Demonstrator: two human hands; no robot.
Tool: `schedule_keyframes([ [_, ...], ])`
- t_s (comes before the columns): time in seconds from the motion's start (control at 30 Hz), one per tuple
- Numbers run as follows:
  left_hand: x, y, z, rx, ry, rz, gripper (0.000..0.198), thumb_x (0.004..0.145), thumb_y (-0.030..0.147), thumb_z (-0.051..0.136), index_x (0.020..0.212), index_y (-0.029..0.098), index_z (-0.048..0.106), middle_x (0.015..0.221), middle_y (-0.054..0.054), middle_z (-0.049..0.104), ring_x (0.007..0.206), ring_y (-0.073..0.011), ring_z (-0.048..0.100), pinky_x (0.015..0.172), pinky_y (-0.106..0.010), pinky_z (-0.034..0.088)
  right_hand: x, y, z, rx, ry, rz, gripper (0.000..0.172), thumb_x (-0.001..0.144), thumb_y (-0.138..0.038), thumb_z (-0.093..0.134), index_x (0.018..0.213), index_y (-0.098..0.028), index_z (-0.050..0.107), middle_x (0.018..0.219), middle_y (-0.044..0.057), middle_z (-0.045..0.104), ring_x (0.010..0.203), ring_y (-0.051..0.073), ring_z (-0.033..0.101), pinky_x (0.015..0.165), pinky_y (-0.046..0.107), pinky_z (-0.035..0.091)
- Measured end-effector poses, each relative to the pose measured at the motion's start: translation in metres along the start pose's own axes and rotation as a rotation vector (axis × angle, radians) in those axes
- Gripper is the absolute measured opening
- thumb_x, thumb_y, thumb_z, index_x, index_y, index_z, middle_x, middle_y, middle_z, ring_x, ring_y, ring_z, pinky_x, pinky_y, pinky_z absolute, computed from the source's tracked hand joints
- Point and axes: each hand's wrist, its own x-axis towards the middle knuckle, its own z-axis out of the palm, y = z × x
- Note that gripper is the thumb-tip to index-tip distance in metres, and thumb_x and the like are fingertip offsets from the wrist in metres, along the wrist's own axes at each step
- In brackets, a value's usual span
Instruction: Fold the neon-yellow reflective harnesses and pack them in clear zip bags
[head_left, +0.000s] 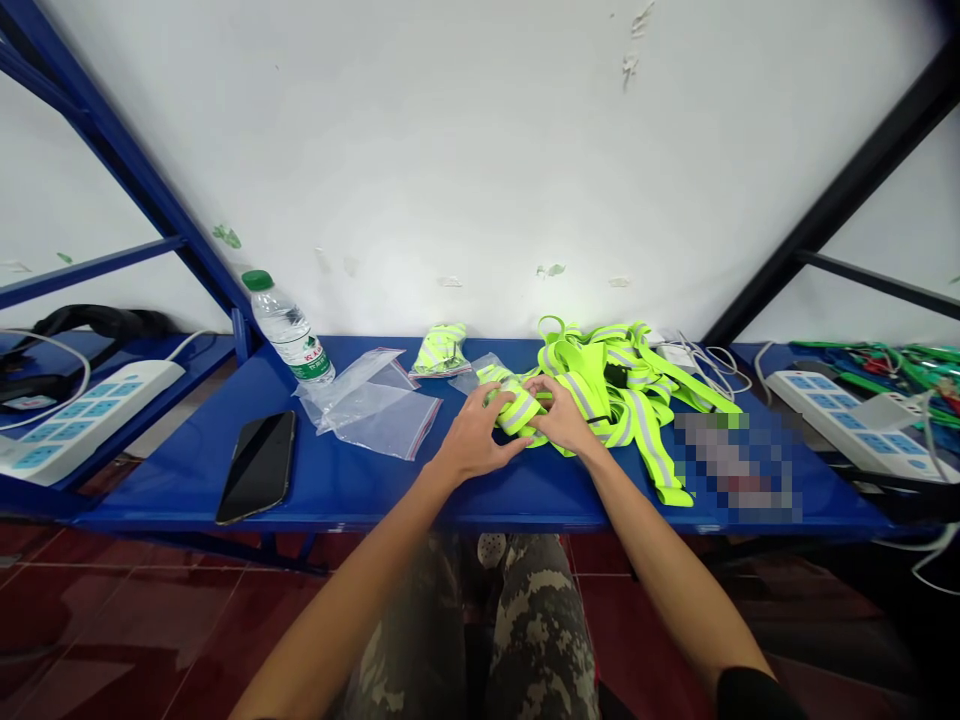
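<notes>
A folded bundle of neon-yellow reflective strap (514, 412) with silver stripes lies just above the blue table, between my two hands. My left hand (478, 432) curls around its left side, thumb stretched along the near edge. From the right, my right hand (561, 418) grips the same bundle with bent fingers. A loose heap of matching reflective straps (643, 405), with black buckles, spreads out beside my right hand. Behind the bundle is a small clear bag packed with yellow strap (442, 350). Flat clear zip bags (386, 405) lie left of my left hand.
On the blue tabletop (345, 490) are a black phone (259, 465) and a water bottle (289, 325) with a green cap. A blurred patch (739, 467) covers something at right. Power strips (97, 420) flank the table, and a white cable (720, 365) lies behind the heap.
</notes>
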Motion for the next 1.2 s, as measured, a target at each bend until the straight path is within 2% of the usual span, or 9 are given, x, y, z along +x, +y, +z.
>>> schedule_keyframes([
  [0.13,0.000,-0.002,0.007,0.127,-0.003,0.027,0.038,0.092,0.044,0.055,0.120,0.019,0.060,0.138,-0.016,0.050,0.128,-0.0294,0.048,0.107,-0.045,0.044,0.001,0.002,0.000,-0.021,0.037,0.050,0.038,0.059,-0.019,0.072,0.094,-0.020,0.055,0.085,0.000,0.051,0.080,0.016,0.052,0.064,0.026,0.046],
  [0.2,0.000,-0.004,0.009,0.182,0.003,0.074,0.034,0.095,0.040,0.051,0.119,0.019,0.062,0.138,-0.015,0.051,0.129,-0.0280,0.047,0.107,-0.044,0.043,0.001,0.001,0.000,0.006,0.041,0.071,0.040,0.058,-0.022,0.074,0.093,-0.020,0.055,0.085,0.000,0.052,0.080,0.016,0.052,0.062,0.026,0.046],
  [0.3,0.000,-0.003,0.008,0.290,0.034,0.109,0.033,0.095,0.037,0.050,0.119,0.019,0.063,0.134,-0.015,0.054,0.129,-0.0292,0.046,0.105,-0.045,0.043,0.001,-0.001,-0.001,0.067,0.030,0.097,0.043,0.057,-0.025,0.077,0.094,-0.021,0.055,0.087,0.000,0.052,0.078,0.015,0.053,0.061,0.025,0.046],
  [0.47,-0.007,0.007,0.007,0.459,0.027,0.049,0.041,0.097,0.038,0.045,0.129,0.015,0.058,0.121,-0.016,0.061,0.114,-0.0288,0.054,0.091,-0.042,0.043,0.000,-0.001,-0.002,0.196,-0.057,0.179,0.047,0.058,-0.022,0.073,0.102,-0.022,0.055,0.094,-0.002,0.051,0.059,0.006,0.048,0.054,0.023,0.042],
  [0.63,-0.012,0.015,0.011,0.468,-0.018,0.074,0.070,0.090,0.058,0.049,0.144,0.012,0.043,0.134,-0.018,0.056,0.122,-0.0324,0.048,0.100,-0.047,0.036,0.003,0.004,0.000,0.113,0.051,0.108,0.029,0.058,-0.016,0.058,0.086,-0.020,0.055,0.082,-0.001,0.054,0.067,0.011,0.051,0.055,0.023,0.041],
  [0.77,-0.010,0.016,0.012,0.448,-0.010,0.062,0.060,0.094,0.054,0.045,0.141,0.017,0.047,0.140,-0.016,0.054,0.129,-0.0354,0.045,0.105,-0.053,0.030,0.004,0.005,0.000,0.035,0.071,0.042,0.020,0.059,-0.016,0.057,0.078,-0.020,0.053,0.075,-0.001,0.052,0.071,0.014,0.051,0.055,0.023,0.041],
  [0.97,-0.005,0.008,0.015,0.394,0.013,0.036,0.047,0.096,0.041,0.046,0.138,0.020,0.051,0.143,-0.016,0.051,0.142,-0.0368,0.032,0.112,-0.060,0.022,-0.002,-0.002,-0.009,0.014,-0.121,0.073,0.027,0.069,-0.032,0.073,0.089,-0.020,0.058,0.083,0.000,0.059,0.072,0.015,0.057,0.062,0.027,0.047],
  [1.1,0.004,0.001,0.021,0.394,0.001,0.031,0.045,0.098,0.038,0.042,0.138,0.020,0.050,0.144,-0.015,0.051,0.140,-0.0371,0.034,0.110,-0.061,0.024,-0.001,-0.003,-0.006,-0.024,-0.034,0.025,0.027,0.074,-0.040,0.072,0.086,-0.020,0.059,0.079,0.001,0.060,0.077,0.017,0.059,0.070,0.031,0.049],
  [1.2,0.012,-0.003,0.026,0.395,0.000,0.016,0.043,0.098,0.036,0.041,0.137,0.021,0.051,0.139,-0.015,0.055,0.132,-0.0366,0.043,0.107,-0.059,0.030,0.002,0.000,-0.001,-0.019,0.042,0.019,0.028,0.076,-0.040,0.069,0.091,-0.021,0.055,0.072,-0.001,0.058,0.069,0.016,0.057,0.067,0.030,0.047],
])
